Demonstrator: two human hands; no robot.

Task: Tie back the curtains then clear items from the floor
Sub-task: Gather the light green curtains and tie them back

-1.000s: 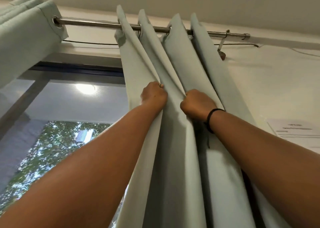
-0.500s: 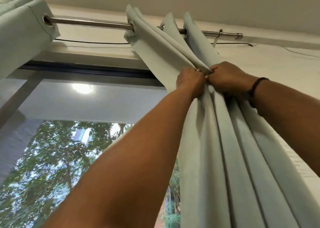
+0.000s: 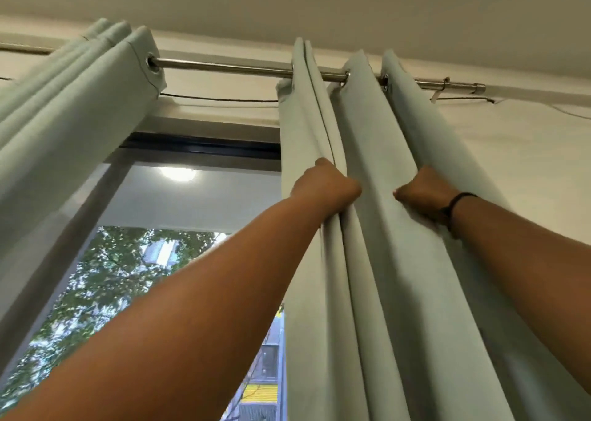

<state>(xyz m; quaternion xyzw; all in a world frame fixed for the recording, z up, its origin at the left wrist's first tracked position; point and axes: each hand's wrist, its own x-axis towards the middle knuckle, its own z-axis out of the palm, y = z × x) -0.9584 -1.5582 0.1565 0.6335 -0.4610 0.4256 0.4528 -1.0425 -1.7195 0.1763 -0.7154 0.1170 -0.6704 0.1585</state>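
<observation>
Hands are parting again below the curtain rod (image 3: 224,68), left hand (image 3: 324,185) and right hand (image 3: 423,193) each gripping separate pleats of the right curtain (image 3: 377,260), gathering unfinished.

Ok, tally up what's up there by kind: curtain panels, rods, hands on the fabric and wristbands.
Curtain panels: 2, the left panel and the right panel
Curtain rods: 1, the metal rod
Hands gripping fabric: 2, the left hand and the right hand, both on the right panel
Wristbands: 1, the black band on the right wrist
Total: 6
</observation>
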